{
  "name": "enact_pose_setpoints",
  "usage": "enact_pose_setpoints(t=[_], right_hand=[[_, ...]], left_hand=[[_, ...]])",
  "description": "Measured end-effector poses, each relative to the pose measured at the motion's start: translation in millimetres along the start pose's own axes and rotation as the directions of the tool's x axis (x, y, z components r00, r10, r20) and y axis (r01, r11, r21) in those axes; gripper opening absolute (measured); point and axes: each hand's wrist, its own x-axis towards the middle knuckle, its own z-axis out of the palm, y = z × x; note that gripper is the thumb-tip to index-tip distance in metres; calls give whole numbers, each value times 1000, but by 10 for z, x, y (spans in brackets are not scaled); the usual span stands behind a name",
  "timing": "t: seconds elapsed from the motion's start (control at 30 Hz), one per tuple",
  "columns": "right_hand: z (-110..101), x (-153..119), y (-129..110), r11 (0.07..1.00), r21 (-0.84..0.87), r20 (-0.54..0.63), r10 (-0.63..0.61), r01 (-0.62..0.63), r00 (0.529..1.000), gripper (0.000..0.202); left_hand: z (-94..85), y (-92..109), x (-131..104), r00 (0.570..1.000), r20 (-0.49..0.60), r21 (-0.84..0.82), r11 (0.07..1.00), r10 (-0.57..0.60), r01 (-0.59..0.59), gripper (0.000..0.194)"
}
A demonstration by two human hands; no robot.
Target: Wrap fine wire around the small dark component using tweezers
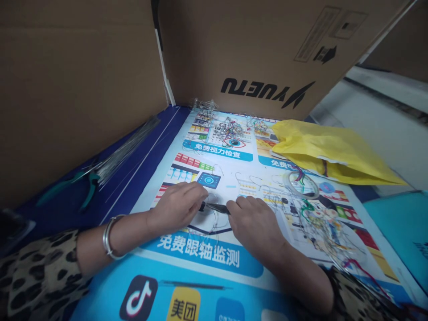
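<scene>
My right hand (256, 225) is wrapped round a slim, dark, pointed metal tool (218, 207). Its tip points left, towards my left hand (180, 203). The fingers of my left hand are pinched on a small black piece (202, 206) right by that tip; its kind is too small to tell. Thin wire (214, 225) loops below and between the two hands. Both hands rest low over the printed poster sheet (150, 267), and the ends of the left fingers are partly hidden.
Green-handled pliers (90, 189) and a bundle of straight thin wires (125, 151) lie at left. Tangled wires (230, 127) sit at the back, more (321, 227) at right beside a clear tape roll (302, 185). A yellow bag (341, 147) and cardboard walls (207, 49) stand behind.
</scene>
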Motion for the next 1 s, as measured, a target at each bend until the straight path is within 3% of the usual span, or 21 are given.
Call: enact_pose_setpoints(t=[1.0], right_hand=[[11, 44, 36, 998, 39, -4, -39, 39, 999, 11]], left_hand=[[3, -11, -22, 997, -23, -10, 998, 68, -68, 15]])
